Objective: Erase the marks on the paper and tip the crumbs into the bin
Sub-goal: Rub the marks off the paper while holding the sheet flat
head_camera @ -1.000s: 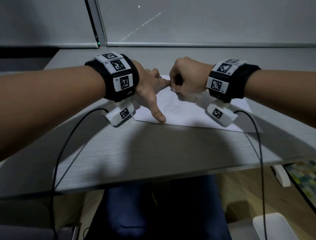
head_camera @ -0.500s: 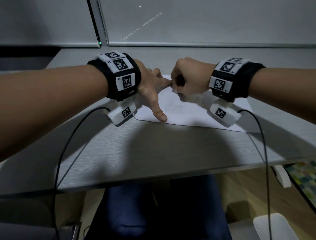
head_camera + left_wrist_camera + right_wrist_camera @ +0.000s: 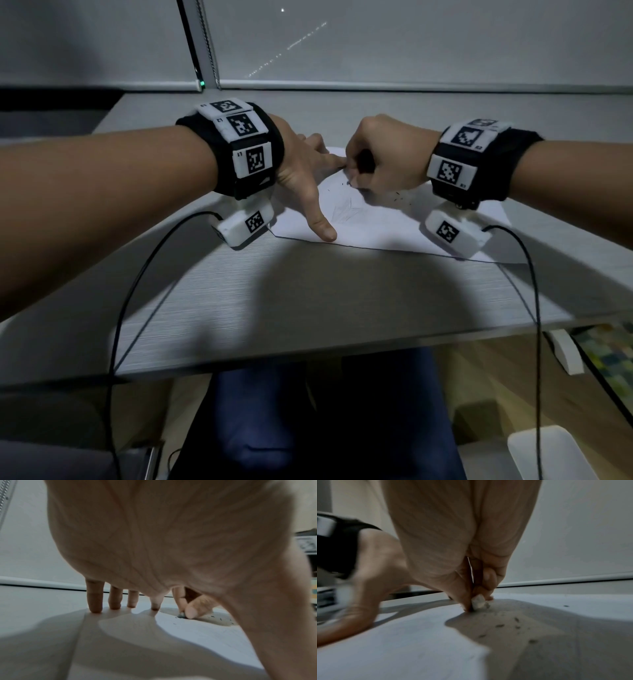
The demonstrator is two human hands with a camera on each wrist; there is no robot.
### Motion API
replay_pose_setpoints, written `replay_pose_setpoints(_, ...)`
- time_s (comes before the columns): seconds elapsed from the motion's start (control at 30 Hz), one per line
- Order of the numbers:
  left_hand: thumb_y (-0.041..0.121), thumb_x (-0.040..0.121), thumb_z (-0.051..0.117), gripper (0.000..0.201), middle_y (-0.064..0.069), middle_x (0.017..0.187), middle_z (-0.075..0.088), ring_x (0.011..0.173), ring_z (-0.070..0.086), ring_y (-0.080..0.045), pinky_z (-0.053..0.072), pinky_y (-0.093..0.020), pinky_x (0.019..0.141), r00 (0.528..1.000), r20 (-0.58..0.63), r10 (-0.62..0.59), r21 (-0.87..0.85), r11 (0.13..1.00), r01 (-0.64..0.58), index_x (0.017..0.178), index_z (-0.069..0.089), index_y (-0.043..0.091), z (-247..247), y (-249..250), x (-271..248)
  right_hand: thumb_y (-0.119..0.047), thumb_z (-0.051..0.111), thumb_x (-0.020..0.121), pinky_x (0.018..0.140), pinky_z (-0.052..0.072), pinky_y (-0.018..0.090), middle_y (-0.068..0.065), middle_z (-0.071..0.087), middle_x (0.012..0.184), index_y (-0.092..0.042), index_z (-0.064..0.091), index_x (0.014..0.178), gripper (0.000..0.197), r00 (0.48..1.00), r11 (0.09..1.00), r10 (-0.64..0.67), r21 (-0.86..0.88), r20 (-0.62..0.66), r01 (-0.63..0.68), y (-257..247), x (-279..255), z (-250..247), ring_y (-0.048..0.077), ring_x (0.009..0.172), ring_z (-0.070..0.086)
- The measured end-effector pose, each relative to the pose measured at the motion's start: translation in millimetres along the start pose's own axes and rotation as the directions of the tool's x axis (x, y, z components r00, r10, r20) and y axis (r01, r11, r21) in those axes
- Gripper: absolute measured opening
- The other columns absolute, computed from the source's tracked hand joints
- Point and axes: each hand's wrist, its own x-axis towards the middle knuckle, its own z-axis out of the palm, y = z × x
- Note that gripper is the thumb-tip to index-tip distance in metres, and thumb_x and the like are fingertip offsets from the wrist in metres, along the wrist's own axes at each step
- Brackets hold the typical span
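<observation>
Head view showed the paper (image 3: 383,226) lying flat on the grey surface (image 3: 308,294), its long axis running left to right. The left hand (image 3: 305,171) was spread on the sheet's left part, fingers straight, holding nothing, thumb near the near edge. The right hand (image 3: 383,154) was curled tight just beside the left forefinger, knuckles up. Faint pencil marks (image 3: 346,212) lay nearer the person than that grip, between the two hands (so, by my reckoning, the next strokes should pull toward the body). No bin could be made out for certain.

Left wrist view caught four fingertips (image 3: 95,608) planted on the sheet, the eraser (image 3: 181,615) touching the paper beyond them.

Right wrist view showed thumb and finger pinching the small white eraser, dark crumbs (image 3: 515,626) scattered just right of it.
</observation>
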Motion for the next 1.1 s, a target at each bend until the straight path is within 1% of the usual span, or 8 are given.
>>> replay_pose_setpoints(0.17,0.100,0.025,0.073,0.148,0.006,0.159,0.023,0.150,0.030,-0.032,0.043,-0.058,0.100,1.000,-0.017,-0.016,-0.027,1.000,0.015,0.156,0.015,0.062,1,-2,0,-0.016,0.077,0.086,0.071,0.057,0.025,-0.010,0.076,0.072,-0.014,0.076,0.078,0.009,0.991,0.992,-0.109,0.070,0.077,0.103,-15,-22,2,0.004,0.069,0.071)
replay_pose_setpoints(0.33,0.104,0.017,0.069,0.160,0.003,0.158,0.024,0.149,0.030,-0.032,0.045,-0.059,0.101,1.000,-0.007,-0.015,-0.005,1.000,0.015,0.159,0.010,0.060,1,0,2,-0.016,0.073,0.088,0.083,0.065,0.033,-0.004,0.082,0.077,-0.013,0.077,0.078,0.010,0.999,0.997,-0.041,0.060,0.025,0.040,-5,-6,0,0.000,0.077,0.076)
replay_pose_setpoints(0.43,0.103,0.018,0.069,0.162,0.003,0.159,0.024,0.149,0.030,-0.033,0.044,-0.059,0.103,1.000,0.001,-0.027,0.001,1.000,0.027,0.161,0.006,0.060,0,1,0,-0.015,0.073,0.086,0.082,0.066,0.039,-0.004,0.080,0.077,-0.014,0.078,0.077,0.010,1.000,1.000,0.005,0.023,-0.013,-0.005,-1,5,-1,0.012,0.077,0.076)
replay_pose_setpoints(0.57,0.100,0.029,0.074,0.152,0.005,0.161,0.022,0.149,0.030,-0.032,0.044,-0.058,0.104,1.000,-0.007,-0.030,0.004,1.000,0.030,0.160,0.008,0.060,0,0,0,-0.015,0.072,0.087,0.074,0.061,0.030,-0.009,0.073,0.062,-0.014,0.074,0.074,0.013,0.999,0.998,-0.039,0.043,0.006,0.039,-6,-8,2,-0.002,0.061,0.066)
replay_pose_setpoints(0.7,0.093,0.041,0.080,0.136,0.006,0.161,0.022,0.150,0.029,-0.030,0.040,-0.052,0.095,0.999,-0.028,-0.037,-0.024,0.999,0.036,0.155,0.012,0.064,1,-2,1,-0.014,0.075,0.087,0.067,0.053,0.019,-0.014,0.071,0.064,-0.013,0.075,0.075,0.011,0.987,0.988,-0.136,0.088,0.085,0.129,-16,-29,2,-0.006,0.062,0.065)
replay_pose_setpoints(0.83,0.098,0.031,0.078,0.148,0.004,0.160,0.023,0.151,0.027,-0.031,0.042,-0.056,0.099,1.000,-0.018,-0.019,-0.019,1.000,0.018,0.156,0.007,0.066,2,-2,2,-0.016,0.075,0.087,0.072,0.057,0.022,-0.007,0.079,0.072,-0.014,0.076,0.077,0.010,0.996,0.995,-0.078,0.070,0.049,0.074,-5,-17,0,-0.010,0.065,0.068)
replay_pose_setpoints(0.93,0.099,0.028,0.074,0.156,0.004,0.163,0.021,0.152,0.027,-0.033,0.043,-0.058,0.103,1.000,-0.003,-0.031,-0.005,0.999,0.031,0.161,0.002,0.061,1,0,1,-0.014,0.073,0.087,0.064,0.049,0.022,-0.008,0.072,0.063,-0.012,0.074,0.074,0.014,1.000,0.999,-0.031,0.039,-0.006,0.031,-2,-4,1,-0.016,0.056,0.061)
replay_pose_setpoints(1.1,0.096,0.035,0.077,0.146,0.005,0.161,0.022,0.151,0.029,-0.032,0.042,-0.056,0.103,0.999,-0.011,-0.033,-0.004,0.999,0.033,0.160,0.011,0.058,0,-2,1,-0.013,0.073,0.086,0.068,0.055,0.024,-0.008,0.074,0.065,-0.013,0.073,0.073,0.013,0.997,0.995,-0.074,0.070,0.014,0.073,-14,-19,5,-0.006,0.059,0.065)
